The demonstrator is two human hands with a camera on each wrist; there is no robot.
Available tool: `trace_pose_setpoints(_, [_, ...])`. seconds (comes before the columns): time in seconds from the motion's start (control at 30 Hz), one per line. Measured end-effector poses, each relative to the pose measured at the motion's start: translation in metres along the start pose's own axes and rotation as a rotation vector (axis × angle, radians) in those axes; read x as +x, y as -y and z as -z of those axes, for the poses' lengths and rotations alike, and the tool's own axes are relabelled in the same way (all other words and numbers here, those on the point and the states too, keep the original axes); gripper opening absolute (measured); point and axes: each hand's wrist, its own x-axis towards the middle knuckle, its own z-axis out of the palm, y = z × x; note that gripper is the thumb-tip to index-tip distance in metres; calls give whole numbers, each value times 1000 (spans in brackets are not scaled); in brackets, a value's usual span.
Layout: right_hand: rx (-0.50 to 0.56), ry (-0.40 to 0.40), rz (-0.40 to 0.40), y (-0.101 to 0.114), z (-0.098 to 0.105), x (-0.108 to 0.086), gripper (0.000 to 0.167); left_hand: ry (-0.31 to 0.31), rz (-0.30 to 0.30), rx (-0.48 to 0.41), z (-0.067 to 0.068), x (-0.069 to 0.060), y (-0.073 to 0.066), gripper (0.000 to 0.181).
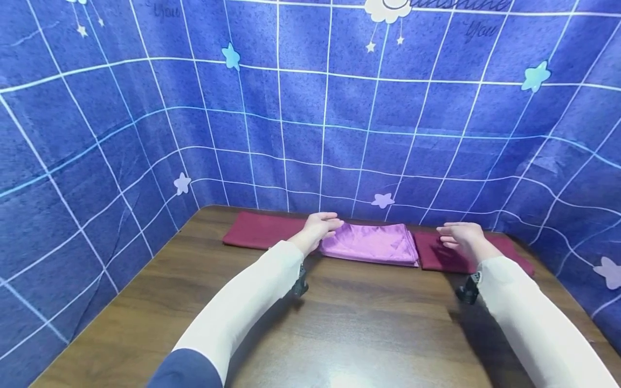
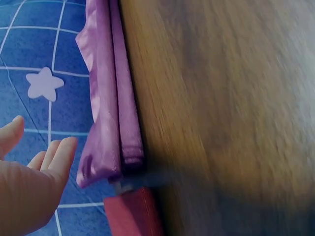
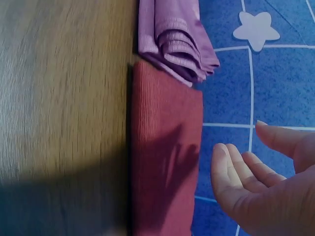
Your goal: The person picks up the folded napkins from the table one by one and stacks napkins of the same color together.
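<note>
A folded shiny purple cloth [image 1: 371, 245] lies at the far edge of the wooden table, between two folded dark red cloths, one on the left [image 1: 262, 229] and one on the right [image 1: 434, 253]. My left hand [image 1: 317, 229] hovers by the purple cloth's left end, fingers loosely extended, holding nothing. Above the right red cloth my right hand [image 1: 463, 237] hangs with relaxed fingers, and its shadow falls on that cloth. In the right wrist view, layered folds show at the end of the purple cloth [image 3: 177, 42], close against the red cloth [image 3: 165, 147].
A blue curtain [image 1: 301, 134] with white grid lines and stars hangs behind the table and along its left and right sides. The brown wooden tabletop [image 1: 339, 312] stretches in front of the cloths. A small dark device [image 1: 468, 291] sits at the right wrist.
</note>
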Motion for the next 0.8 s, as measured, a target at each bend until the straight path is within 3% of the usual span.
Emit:
trace_pose_setpoints(0.3, [-63,-17,-2,-3,21,-4,66,67,37,-72,-31,-1,2,55])
trace_pose_setpoints(0.67, [-174,-27,9,-3,42,-13,64,118,48,-69,-63,-6,3,52])
trace_pose_setpoints(0.8, [-152,-19,18,-2,51,-14,69,127,55,-64,-74,-9,4,52])
